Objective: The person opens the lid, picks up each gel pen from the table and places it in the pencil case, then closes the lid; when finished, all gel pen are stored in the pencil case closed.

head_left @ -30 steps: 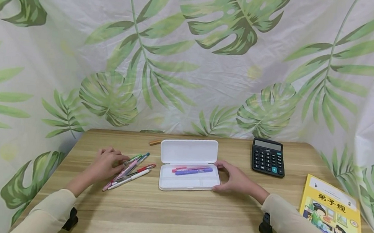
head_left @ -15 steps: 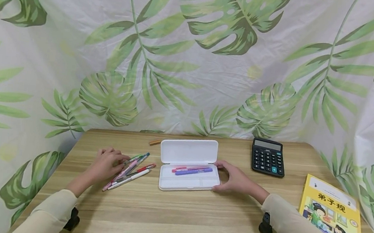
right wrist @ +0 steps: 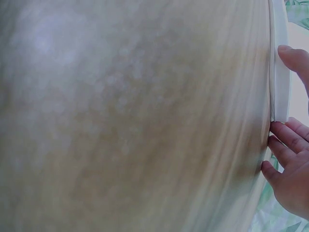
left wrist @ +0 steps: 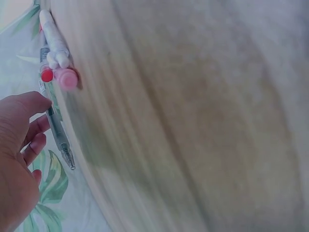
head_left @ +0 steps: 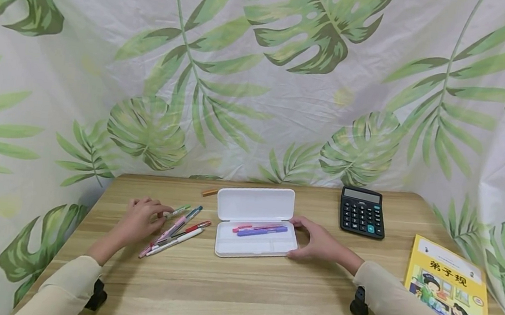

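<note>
My left hand (head_left: 141, 220) pinches a clear pen with a green end (head_left: 179, 211) between thumb and fingers; its see-through barrel and spring tip show in the left wrist view. Right beside it lies a loose pile: a pink pen with a teal end (head_left: 181, 223), a red pen (head_left: 198, 226) and a white pen (head_left: 174, 242). A white pencil case (head_left: 242, 250) stands with its lid raised, holding a pink pen (head_left: 244, 228) and a purple pen (head_left: 263, 231). My right hand (head_left: 319, 243) grips the case's right end, thumb at the front corner, fingers behind.
An orange-brown stick (head_left: 209, 192) lies behind the case's left side. A black calculator (head_left: 362, 212) sits at the back right, and a yellow book (head_left: 449, 294) lies at the right edge under the right sleeve. A leaf-print curtain (head_left: 240, 99) hangs behind the wooden table (head_left: 236, 301).
My left hand has shifted slightly left and away from me, drawing the green-ended pen a little apart from the pile. The right hand stays on the case.
</note>
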A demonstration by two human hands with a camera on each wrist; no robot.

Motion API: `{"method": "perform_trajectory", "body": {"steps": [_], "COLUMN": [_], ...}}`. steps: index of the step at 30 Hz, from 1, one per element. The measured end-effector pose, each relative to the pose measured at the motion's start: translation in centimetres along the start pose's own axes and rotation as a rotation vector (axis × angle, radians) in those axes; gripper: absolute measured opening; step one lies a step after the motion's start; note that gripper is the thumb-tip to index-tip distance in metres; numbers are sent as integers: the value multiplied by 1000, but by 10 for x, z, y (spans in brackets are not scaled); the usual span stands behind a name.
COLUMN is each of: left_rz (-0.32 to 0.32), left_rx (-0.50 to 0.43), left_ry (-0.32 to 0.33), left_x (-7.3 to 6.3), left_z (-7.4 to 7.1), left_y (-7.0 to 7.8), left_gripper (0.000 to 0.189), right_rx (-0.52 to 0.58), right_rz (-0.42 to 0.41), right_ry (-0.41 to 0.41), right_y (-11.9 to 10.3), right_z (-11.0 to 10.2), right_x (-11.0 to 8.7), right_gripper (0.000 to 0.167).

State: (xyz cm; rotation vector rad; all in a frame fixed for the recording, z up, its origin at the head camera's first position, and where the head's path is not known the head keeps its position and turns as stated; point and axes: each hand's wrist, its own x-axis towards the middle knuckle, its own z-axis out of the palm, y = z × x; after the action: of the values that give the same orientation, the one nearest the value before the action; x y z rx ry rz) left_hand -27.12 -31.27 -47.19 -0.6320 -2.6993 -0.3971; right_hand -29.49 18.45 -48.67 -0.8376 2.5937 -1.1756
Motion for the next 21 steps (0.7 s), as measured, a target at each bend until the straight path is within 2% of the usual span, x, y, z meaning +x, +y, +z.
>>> {"method": "perform_trajectory", "body": {"steps": [9,21], "left_rz": [32,17], "left_rx": [-15,-54], "left_ry": [81,133], "left_x": [4,12], "left_z": [-1,-7], "left_y": [1,6], "left_gripper": [24,23], "right_rx": [-11,-6], "right_rz": [-5,-5], "right_ry": [-1,0], "right_y": [0,-1], "right_z": [0,0], "right_x": [1,1], "right_gripper": [83,83]}}
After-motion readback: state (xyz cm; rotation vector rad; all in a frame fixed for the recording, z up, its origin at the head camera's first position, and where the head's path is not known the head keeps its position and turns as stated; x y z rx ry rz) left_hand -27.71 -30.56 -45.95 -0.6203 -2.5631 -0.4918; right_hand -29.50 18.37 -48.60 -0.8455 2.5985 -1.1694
